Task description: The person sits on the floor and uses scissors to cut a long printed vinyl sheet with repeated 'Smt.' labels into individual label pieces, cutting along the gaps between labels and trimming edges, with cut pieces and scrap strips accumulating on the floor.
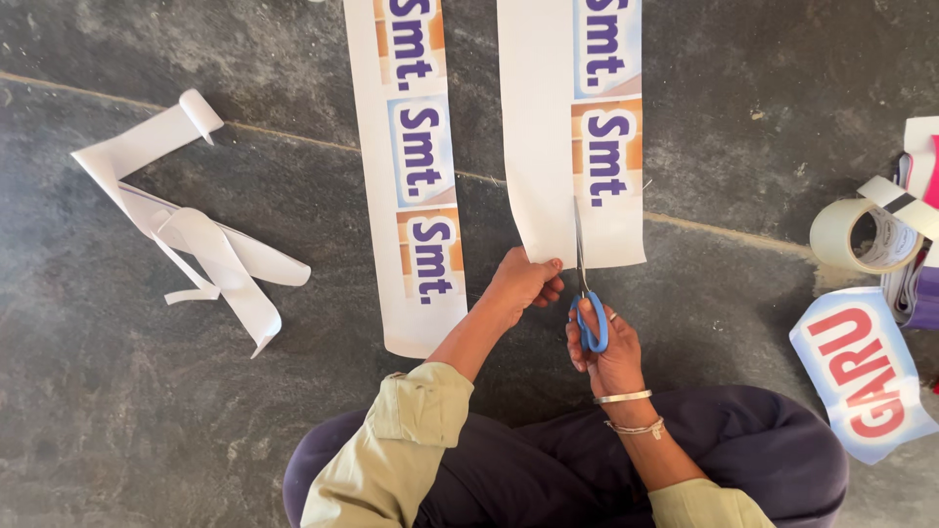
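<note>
My right hand [604, 347] grips blue-handled scissors [585, 293], whose blades stand in a lengthwise cut in a wide printed paper strip [536, 127]. The cut runs between the strip's blank white left part and its column of printed labels. My left hand [523, 284] pinches the near edge of that strip's white part, just left of the blades. A second, narrower printed strip [416, 176] lies flat on the floor to the left, untouched.
Curled white paper offcuts [191, 230] lie on the dark stone floor at the left. A roll of clear tape [859, 235], a rounded printed label with red letters [866, 376] and some stacked papers [919, 284] sit at the right edge.
</note>
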Action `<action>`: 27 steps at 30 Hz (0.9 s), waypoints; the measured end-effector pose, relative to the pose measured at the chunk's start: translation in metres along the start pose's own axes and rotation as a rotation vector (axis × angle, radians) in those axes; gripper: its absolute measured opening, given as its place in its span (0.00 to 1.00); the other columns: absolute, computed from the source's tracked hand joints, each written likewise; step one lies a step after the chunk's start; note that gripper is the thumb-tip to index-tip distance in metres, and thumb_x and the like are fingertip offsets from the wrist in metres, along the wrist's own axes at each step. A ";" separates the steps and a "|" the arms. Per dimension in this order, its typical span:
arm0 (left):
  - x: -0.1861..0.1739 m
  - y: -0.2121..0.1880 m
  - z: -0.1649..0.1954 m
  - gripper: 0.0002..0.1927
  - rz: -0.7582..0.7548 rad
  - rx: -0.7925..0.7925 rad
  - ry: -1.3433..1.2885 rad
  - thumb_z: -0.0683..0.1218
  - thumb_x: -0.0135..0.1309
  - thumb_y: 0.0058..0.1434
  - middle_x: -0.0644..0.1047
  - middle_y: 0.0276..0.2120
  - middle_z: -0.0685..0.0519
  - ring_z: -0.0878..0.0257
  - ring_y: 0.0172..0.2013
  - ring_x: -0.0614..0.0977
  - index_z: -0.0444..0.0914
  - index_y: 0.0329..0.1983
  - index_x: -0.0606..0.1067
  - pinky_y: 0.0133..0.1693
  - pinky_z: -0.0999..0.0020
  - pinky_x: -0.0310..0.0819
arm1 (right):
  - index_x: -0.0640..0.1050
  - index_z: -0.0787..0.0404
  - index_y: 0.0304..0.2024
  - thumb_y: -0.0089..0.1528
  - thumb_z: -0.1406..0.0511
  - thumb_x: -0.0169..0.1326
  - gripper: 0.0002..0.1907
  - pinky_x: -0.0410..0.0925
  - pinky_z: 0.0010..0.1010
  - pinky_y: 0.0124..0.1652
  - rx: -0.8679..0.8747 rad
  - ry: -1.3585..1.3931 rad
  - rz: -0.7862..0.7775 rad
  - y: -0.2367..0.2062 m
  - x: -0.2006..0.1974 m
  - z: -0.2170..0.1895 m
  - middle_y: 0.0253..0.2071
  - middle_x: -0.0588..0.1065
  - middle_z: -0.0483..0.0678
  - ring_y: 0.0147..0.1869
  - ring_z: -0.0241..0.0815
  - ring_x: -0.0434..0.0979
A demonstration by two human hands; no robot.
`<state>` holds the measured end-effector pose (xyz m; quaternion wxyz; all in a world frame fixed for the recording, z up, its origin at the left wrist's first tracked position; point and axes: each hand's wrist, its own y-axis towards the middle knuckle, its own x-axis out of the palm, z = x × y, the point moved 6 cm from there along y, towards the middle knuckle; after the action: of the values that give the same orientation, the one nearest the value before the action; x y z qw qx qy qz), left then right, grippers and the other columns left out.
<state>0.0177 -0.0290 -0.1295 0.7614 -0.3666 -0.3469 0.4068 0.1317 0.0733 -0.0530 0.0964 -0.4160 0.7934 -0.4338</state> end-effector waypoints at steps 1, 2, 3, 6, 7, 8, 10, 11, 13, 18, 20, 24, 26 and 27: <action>0.000 -0.001 0.000 0.10 -0.002 0.007 0.000 0.46 0.53 0.66 0.78 0.26 0.51 0.62 0.25 0.80 0.33 0.40 0.77 0.27 0.67 0.74 | 0.75 0.62 0.35 0.65 0.55 0.57 0.16 0.59 0.20 0.16 0.008 0.007 0.001 0.001 0.000 0.000 0.21 0.73 0.45 0.18 0.31 0.70; 0.000 -0.002 0.001 0.10 -0.006 0.013 0.002 0.46 0.52 0.67 0.79 0.26 0.51 0.62 0.25 0.80 0.33 0.41 0.77 0.27 0.67 0.74 | 0.75 0.62 0.35 0.65 0.55 0.57 0.16 0.60 0.21 0.16 0.015 0.017 0.004 0.002 0.000 0.000 0.21 0.74 0.45 0.18 0.31 0.70; 0.001 -0.002 0.002 0.11 -0.011 0.020 0.009 0.46 0.52 0.67 0.79 0.26 0.51 0.62 0.25 0.80 0.32 0.41 0.77 0.27 0.67 0.75 | 0.75 0.62 0.35 0.65 0.55 0.57 0.16 0.60 0.21 0.16 0.011 0.016 0.015 0.003 0.000 0.000 0.21 0.74 0.45 0.18 0.32 0.70; 0.001 -0.001 0.005 0.11 0.010 -0.021 0.014 0.46 0.52 0.67 0.78 0.26 0.51 0.63 0.25 0.79 0.33 0.42 0.76 0.28 0.67 0.74 | 0.75 0.62 0.35 0.64 0.55 0.58 0.16 0.60 0.21 0.16 -0.014 0.010 0.027 0.013 0.002 -0.003 0.22 0.74 0.45 0.18 0.32 0.70; 0.002 -0.002 0.006 0.11 0.007 -0.027 0.017 0.46 0.52 0.67 0.79 0.26 0.51 0.63 0.25 0.79 0.33 0.42 0.76 0.28 0.67 0.75 | 0.75 0.62 0.35 0.64 0.55 0.58 0.16 0.60 0.21 0.16 -0.016 0.010 0.029 0.014 0.002 -0.004 0.22 0.74 0.45 0.18 0.32 0.70; 0.002 -0.002 0.007 0.11 0.007 -0.030 0.021 0.46 0.52 0.67 0.79 0.26 0.51 0.63 0.25 0.79 0.33 0.42 0.77 0.28 0.67 0.75 | 0.75 0.62 0.35 0.64 0.55 0.58 0.16 0.60 0.21 0.16 -0.021 0.011 0.028 0.016 0.003 -0.004 0.22 0.74 0.45 0.18 0.32 0.70; 0.001 -0.002 0.012 0.11 0.006 -0.025 0.031 0.46 0.51 0.67 0.79 0.27 0.51 0.63 0.26 0.79 0.33 0.42 0.77 0.29 0.67 0.75 | 0.75 0.62 0.35 0.64 0.55 0.58 0.16 0.60 0.21 0.15 -0.020 0.039 0.019 0.018 0.005 -0.006 0.21 0.74 0.45 0.17 0.32 0.70; 0.001 -0.002 0.013 0.11 0.004 -0.026 0.032 0.46 0.51 0.67 0.79 0.27 0.51 0.63 0.26 0.80 0.33 0.42 0.77 0.29 0.67 0.76 | 0.75 0.62 0.35 0.64 0.55 0.58 0.16 0.60 0.21 0.15 -0.016 0.051 0.017 0.017 0.005 -0.006 0.21 0.74 0.46 0.17 0.32 0.71; 0.001 -0.003 0.014 0.11 0.005 -0.031 0.033 0.46 0.51 0.67 0.79 0.27 0.51 0.62 0.26 0.80 0.33 0.42 0.77 0.29 0.67 0.76 | 0.75 0.61 0.35 0.64 0.55 0.58 0.16 0.60 0.20 0.15 -0.015 0.034 0.030 0.017 0.004 -0.006 0.21 0.74 0.45 0.17 0.32 0.70; 0.002 -0.005 0.016 0.11 0.012 -0.044 0.053 0.46 0.51 0.67 0.79 0.27 0.51 0.63 0.26 0.80 0.33 0.43 0.76 0.30 0.67 0.76 | 0.75 0.62 0.34 0.64 0.56 0.59 0.16 0.59 0.19 0.14 -0.019 0.026 0.033 0.017 0.003 -0.007 0.20 0.73 0.45 0.17 0.31 0.69; 0.003 -0.006 0.018 0.11 0.011 -0.041 0.051 0.46 0.52 0.67 0.79 0.27 0.51 0.63 0.26 0.80 0.32 0.43 0.76 0.30 0.67 0.76 | 0.75 0.61 0.34 0.63 0.56 0.59 0.15 0.59 0.19 0.14 -0.014 0.019 0.043 0.018 0.002 -0.007 0.20 0.73 0.45 0.17 0.31 0.69; 0.002 -0.008 0.021 0.11 0.019 -0.049 0.067 0.46 0.51 0.67 0.79 0.27 0.51 0.63 0.26 0.80 0.33 0.43 0.77 0.30 0.67 0.76 | 0.76 0.62 0.34 0.63 0.56 0.59 0.16 0.59 0.20 0.14 -0.012 0.016 0.033 0.020 0.003 -0.010 0.20 0.73 0.46 0.16 0.32 0.70; 0.002 -0.009 0.023 0.11 0.016 -0.046 0.080 0.46 0.51 0.67 0.79 0.27 0.51 0.63 0.26 0.80 0.32 0.42 0.77 0.30 0.67 0.76 | 0.76 0.62 0.34 0.63 0.56 0.59 0.16 0.60 0.20 0.14 -0.012 0.018 0.024 0.021 0.004 -0.012 0.20 0.74 0.46 0.16 0.32 0.70; 0.003 -0.010 0.023 0.12 0.012 -0.044 0.086 0.46 0.52 0.67 0.79 0.27 0.51 0.63 0.26 0.80 0.32 0.42 0.77 0.30 0.67 0.76 | 0.76 0.62 0.34 0.63 0.56 0.59 0.16 0.60 0.20 0.15 -0.018 0.018 0.029 0.023 0.004 -0.013 0.20 0.74 0.46 0.16 0.32 0.70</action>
<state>0.0030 -0.0240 -0.1093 0.7650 -0.4025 -0.3203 0.3875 0.1100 0.0846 -0.0619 0.0920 -0.4013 0.8041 -0.4289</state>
